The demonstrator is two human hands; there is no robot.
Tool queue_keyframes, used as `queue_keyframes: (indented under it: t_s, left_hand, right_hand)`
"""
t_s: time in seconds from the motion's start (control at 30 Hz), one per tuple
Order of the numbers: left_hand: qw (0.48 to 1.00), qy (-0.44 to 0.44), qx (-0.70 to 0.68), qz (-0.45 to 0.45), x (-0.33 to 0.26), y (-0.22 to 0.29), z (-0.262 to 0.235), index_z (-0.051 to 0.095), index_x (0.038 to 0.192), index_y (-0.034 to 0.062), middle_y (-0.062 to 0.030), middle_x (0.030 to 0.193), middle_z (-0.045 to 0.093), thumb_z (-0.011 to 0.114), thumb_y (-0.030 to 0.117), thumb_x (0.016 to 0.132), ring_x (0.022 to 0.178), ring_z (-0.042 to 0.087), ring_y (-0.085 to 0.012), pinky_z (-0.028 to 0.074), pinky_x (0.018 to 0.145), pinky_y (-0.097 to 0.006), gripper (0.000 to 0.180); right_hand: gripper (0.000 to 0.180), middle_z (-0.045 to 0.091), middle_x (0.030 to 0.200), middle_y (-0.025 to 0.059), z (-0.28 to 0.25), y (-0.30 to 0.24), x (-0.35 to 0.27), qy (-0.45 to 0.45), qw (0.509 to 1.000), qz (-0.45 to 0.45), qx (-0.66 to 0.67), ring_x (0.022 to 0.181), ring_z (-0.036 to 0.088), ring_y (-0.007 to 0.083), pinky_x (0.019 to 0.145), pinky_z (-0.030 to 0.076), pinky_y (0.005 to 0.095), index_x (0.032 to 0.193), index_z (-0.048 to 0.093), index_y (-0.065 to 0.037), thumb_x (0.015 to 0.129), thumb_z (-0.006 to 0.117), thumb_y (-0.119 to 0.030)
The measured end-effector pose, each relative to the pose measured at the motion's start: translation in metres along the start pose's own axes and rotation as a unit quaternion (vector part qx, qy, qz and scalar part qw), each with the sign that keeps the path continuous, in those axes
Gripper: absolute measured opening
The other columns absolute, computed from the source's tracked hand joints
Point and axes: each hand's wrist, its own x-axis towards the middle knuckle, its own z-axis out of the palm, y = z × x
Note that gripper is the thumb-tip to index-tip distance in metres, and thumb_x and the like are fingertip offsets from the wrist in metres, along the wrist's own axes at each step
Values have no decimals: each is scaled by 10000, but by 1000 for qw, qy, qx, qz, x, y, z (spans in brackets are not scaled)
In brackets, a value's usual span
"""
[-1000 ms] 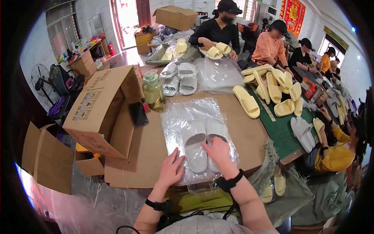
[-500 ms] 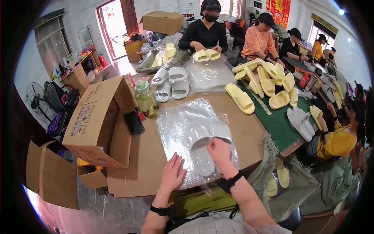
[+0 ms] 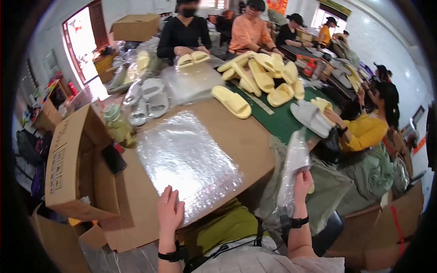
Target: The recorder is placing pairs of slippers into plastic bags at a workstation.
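Note:
A flat stack of clear plastic bags point(image 3: 182, 150) lies on the cardboard-covered tabletop in front of me. On its near left edge rests my left hand point(image 3: 170, 208), fingers stretched out and nothing held. Out past the table's right edge, my right hand point(image 3: 301, 185) is closed on a pair of white slippers in a clear bag point(image 3: 297, 154). The pair hangs upright above a grey-green woven sack point(image 3: 327, 182). Its lower part is partly hidden by my hand and wrist.
Yellow slippers point(image 3: 261, 77) are heaped on a green mat point(image 3: 282, 123), with grey slippers point(image 3: 313, 117) near its right edge. Bagged grey slippers point(image 3: 154, 98), a jar point(image 3: 119, 125), a phone point(image 3: 114, 158) and an open carton point(image 3: 68, 159) stand leftward. Several people work around the table.
My right hand has lifted the bagged slippers off the bag stack and carried them right, past the table edge. The view has swung right. My left hand stays on the stack.

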Motion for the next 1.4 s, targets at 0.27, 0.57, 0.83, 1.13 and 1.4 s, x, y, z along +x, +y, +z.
queue_keyframes:
  t_s: [0.27, 0.57, 0.83, 1.13, 1.4]
  left_hand:
    - [1000, -9, 2, 6, -2, -2, 3, 622, 1292, 46, -173, 1492, 490, 676, 210, 897, 1335, 486, -391, 408, 1089, -487, 431]
    - [1000, -6, 1, 12, 0, 3, 4, 626, 1288, 51, -166, 1489, 493, 685, 205, 892, 1323, 492, -386, 410, 1082, -486, 430]
    - [1000, -4, 24, 1, 0, 4, 2, 634, 1280, 50, -173, 1480, 499, 681, 216, 894, 1315, 496, -390, 418, 1075, -483, 423]
    - [1000, 11, -9, 24, 3, -1, 14, 651, 1248, 58, -185, 1418, 553, 699, 232, 868, 1288, 521, -405, 423, 1066, -499, 420]
    - [999, 30, 10, 13, -9, -6, 2, 661, 1219, 60, -158, 1417, 552, 705, 237, 864, 1290, 519, -401, 417, 1071, -497, 399]
  right_hand:
    - [289, 527, 818, -29, -120, 114, 18, 333, 867, 254, 272, 602, 420, 117, 534, 345, 328, 903, 589, -83, 1009, 486, -331]
    - [201, 468, 775, -58, -108, 157, -1, 278, 837, 417, 220, 531, 346, 90, 441, 239, 259, 931, 531, -165, 939, 569, -362]
    - [293, 563, 1050, 57, -13, 98, 97, 109, 990, -64, -59, 930, 557, 176, 831, 466, 313, 1166, 568, -8, 899, 652, -91]
    - [639, 549, 1341, 259, 28, 115, 237, -103, 931, -74, -343, 1217, 539, 438, 1036, 436, 479, 1341, 520, 25, 805, 753, -232]
    - [339, 705, 863, 144, 123, 36, 125, -293, 916, -7, -273, 798, 683, 291, 729, 532, 399, 980, 648, 13, 824, 765, -264]
